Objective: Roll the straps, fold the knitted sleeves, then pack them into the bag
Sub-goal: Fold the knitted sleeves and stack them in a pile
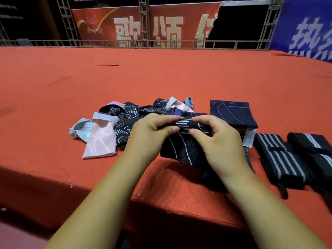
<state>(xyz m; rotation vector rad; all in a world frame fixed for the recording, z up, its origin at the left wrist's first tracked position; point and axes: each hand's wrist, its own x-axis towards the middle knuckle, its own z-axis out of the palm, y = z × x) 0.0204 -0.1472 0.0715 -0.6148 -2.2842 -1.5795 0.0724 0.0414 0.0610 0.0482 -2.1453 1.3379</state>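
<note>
Pinching the dark knitted sleeve (183, 150) at its turned-over top with the left hand (147, 135) and the right hand (219, 141), thumbs and fingers curled on the cloth from both ends, probably to keep the fold straight. Lying near the front edge of the tabletop (161, 74), about the middle. Toward the left, unfolded sleeves (102, 139) in a loose heap; toward the right edge, a folded navy sleeve (233, 114) and rolled striped straps (276, 155), seemingly kept apart as finished. No bag in view. Red cloth over the tabletop; behind the far edge, a metal rail (161, 44), a red banner (129, 20), a blue banner (305, 33).
</note>
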